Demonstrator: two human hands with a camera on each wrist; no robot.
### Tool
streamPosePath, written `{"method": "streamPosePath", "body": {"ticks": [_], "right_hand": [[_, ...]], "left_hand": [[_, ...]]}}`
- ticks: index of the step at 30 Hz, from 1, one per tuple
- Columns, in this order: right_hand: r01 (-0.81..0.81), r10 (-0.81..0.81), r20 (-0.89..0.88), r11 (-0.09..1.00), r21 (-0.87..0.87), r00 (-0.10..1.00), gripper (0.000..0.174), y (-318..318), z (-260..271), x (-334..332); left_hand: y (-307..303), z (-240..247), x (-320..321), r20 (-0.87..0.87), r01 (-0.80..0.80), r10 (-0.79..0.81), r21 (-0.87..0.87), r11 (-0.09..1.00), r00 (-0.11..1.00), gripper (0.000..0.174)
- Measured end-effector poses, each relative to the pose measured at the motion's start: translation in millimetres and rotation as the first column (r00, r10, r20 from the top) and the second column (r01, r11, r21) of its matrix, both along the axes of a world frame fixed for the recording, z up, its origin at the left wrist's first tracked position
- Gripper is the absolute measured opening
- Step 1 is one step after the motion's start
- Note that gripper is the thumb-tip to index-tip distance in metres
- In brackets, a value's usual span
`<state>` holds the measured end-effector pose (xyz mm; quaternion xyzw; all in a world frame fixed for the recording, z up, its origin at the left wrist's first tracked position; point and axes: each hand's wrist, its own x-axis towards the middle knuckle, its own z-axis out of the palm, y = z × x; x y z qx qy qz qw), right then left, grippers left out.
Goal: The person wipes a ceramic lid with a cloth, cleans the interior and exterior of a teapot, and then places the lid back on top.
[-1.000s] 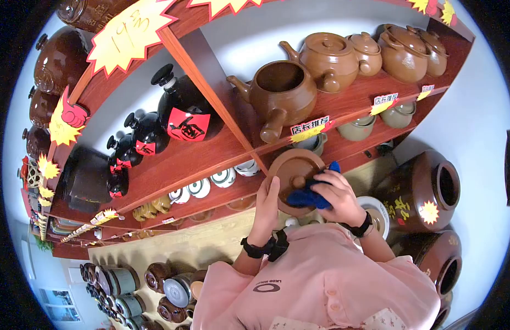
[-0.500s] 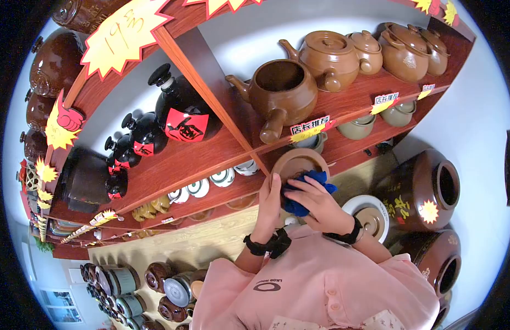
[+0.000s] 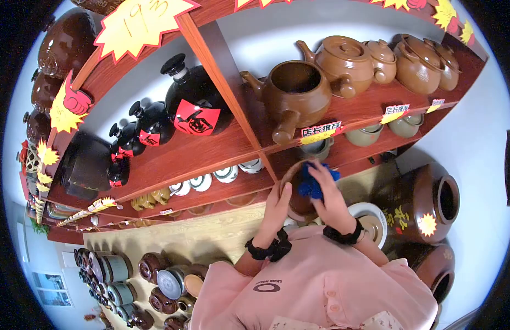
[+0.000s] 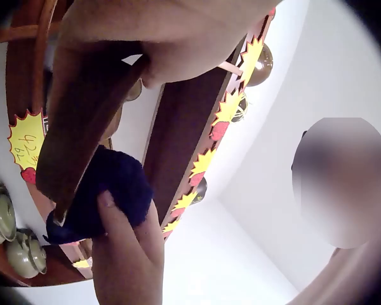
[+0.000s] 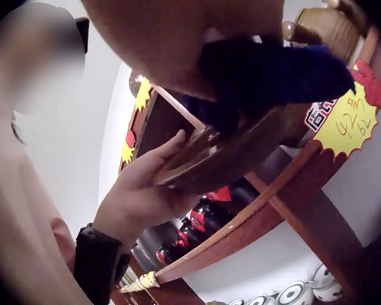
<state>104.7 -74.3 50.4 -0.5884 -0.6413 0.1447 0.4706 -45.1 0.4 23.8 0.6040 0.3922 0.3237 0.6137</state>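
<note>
A round brown clay lid (image 3: 292, 190) is held in front of the chest. My left hand (image 3: 273, 212) grips its left rim, thumb on the near face; the right wrist view shows that hand (image 5: 143, 197) around the edge of the lid (image 5: 241, 149). A blue cloth (image 3: 314, 180) lies against the lid's inner face under my right hand (image 3: 333, 203), whose fingers hold it there. In the left wrist view the right thumb presses the bunched cloth (image 4: 117, 190) beside the tilted lid (image 4: 82, 133).
Shelves ahead carry a lidless brown pot (image 3: 299, 99), lidded pots (image 3: 345, 63) and black bottles (image 3: 197, 104). Large dark jars (image 3: 417, 203) stand at the right, near a white-rimmed round vessel (image 3: 381, 212). More jars (image 3: 112, 267) stand on the floor at lower left.
The right hand and cloth have moved up and right across the lid, which is now tilted more edge-on. The head view has shifted slightly, and the left hand keeps its grip.
</note>
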Motion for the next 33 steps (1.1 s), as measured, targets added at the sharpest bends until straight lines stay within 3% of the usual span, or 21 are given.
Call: {"method": "streamPosePath", "body": {"ticks": [2,7,9,11,15,18,23,28,32,33], "right_hand": [[-0.128,0.125,0.111,0.991,0.026,0.986,0.066,2,11,-10],[-0.334,0.337,0.2,0.941,-0.05,0.92,0.06,-1,6,-5],[-0.446,0.461,0.245,0.887,-0.117,0.853,0.058,-7,11,3],[-0.388,0.409,0.246,0.912,-0.129,0.879,0.054,-9,11,12],[-0.195,0.209,0.243,0.977,-0.08,0.947,0.055,-6,4,10],[-0.083,0.09,0.206,0.996,-0.041,0.974,0.057,-3,-1,0],[0.051,-0.049,0.174,0.999,-0.005,0.983,0.058,-3,2,-10],[0.095,-0.096,-0.013,0.995,-0.044,0.995,0.061,4,1,-12],[0.068,-0.068,-0.01,0.997,-0.025,0.998,0.06,3,7,-23],[-0.015,0.014,-0.015,0.999,-0.031,1.0,0.06,1,8,-23]], "left_hand": [[-5,8,4,0.071,-0.041,0.05,-0.12,0.992,0.996,0.048],[4,-2,-9,0.197,-0.091,0.156,-0.304,0.948,0.968,0.049],[11,-5,-16,0.255,-0.12,0.188,-0.26,0.958,0.949,0.048],[12,1,-20,0.292,-0.14,0.205,-0.229,0.963,0.934,0.048],[-2,17,-11,0.151,-0.254,0.27,-0.122,0.96,0.951,0.042],[5,3,-10,0.196,-0.223,0.221,-0.013,0.975,0.955,0.04],[5,3,-14,0.073,-0.192,0.186,0.089,0.977,0.98,0.038],[-8,20,-7,-0.112,-0.072,0.094,0.185,0.98,0.989,0.039],[-12,9,3,0.023,-0.115,0.113,0.132,0.985,0.993,0.04],[-11,9,2,0.009,-0.122,0.122,0.117,0.986,0.993,0.04]]}}
